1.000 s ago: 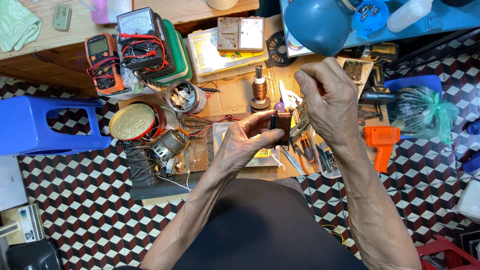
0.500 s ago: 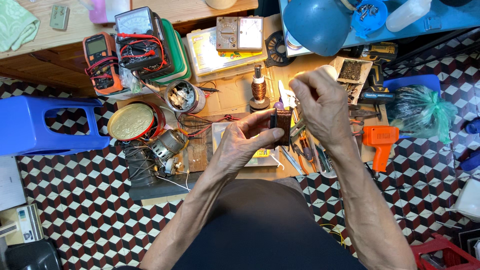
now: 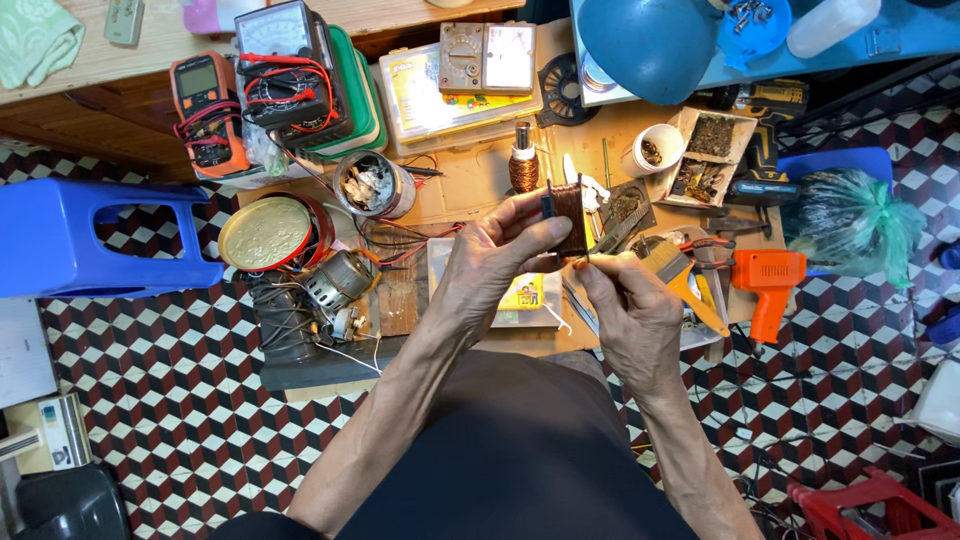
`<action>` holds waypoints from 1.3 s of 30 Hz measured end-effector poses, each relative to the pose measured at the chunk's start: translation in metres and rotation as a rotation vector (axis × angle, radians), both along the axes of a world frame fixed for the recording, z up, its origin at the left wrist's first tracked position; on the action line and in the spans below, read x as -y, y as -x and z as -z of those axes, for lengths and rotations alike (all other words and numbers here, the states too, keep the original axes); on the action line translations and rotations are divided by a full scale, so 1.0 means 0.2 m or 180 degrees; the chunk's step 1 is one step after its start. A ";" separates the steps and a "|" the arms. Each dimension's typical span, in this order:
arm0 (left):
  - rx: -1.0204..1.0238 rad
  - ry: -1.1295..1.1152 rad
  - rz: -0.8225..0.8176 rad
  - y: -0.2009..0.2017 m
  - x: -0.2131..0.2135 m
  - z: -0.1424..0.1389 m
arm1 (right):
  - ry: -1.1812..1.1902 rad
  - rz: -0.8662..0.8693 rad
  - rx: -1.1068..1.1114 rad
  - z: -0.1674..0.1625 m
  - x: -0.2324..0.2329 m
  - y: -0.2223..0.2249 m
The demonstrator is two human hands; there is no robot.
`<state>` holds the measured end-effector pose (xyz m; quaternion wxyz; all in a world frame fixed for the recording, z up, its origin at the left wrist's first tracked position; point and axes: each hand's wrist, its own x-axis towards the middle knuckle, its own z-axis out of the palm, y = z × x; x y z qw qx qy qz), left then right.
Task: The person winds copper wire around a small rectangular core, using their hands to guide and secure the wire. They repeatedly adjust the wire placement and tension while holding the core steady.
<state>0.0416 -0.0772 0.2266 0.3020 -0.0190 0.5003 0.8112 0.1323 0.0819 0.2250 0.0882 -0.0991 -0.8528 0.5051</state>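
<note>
Cluttered workbench (image 3: 470,190) — left hand (image 3: 495,265) gripping copper coil (image 3: 568,218); right hand (image 3: 630,315) pinching its wire.

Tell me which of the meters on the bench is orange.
The digital meter at far left, wrapped in its leads; the black one beside it and the beige one have needle dials.
</note>
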 end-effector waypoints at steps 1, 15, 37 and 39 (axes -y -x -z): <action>0.0023 0.0043 -0.0039 0.00 -0.01 0.00 | -0.0066 -0.0010 -0.0012 0.00 -0.01 -0.01; 0.0021 0.0157 -0.0071 -0.02 -0.01 0.02 | -0.0006 -0.0091 -0.0048 0.01 -0.02 -0.04; -0.0036 0.0099 -0.0112 -0.04 -0.05 0.04 | -0.0049 -0.0075 0.0001 0.04 -0.06 -0.03; -0.0058 0.0092 -0.0120 -0.04 -0.05 0.04 | -0.0020 -0.0081 0.0022 0.04 -0.06 -0.03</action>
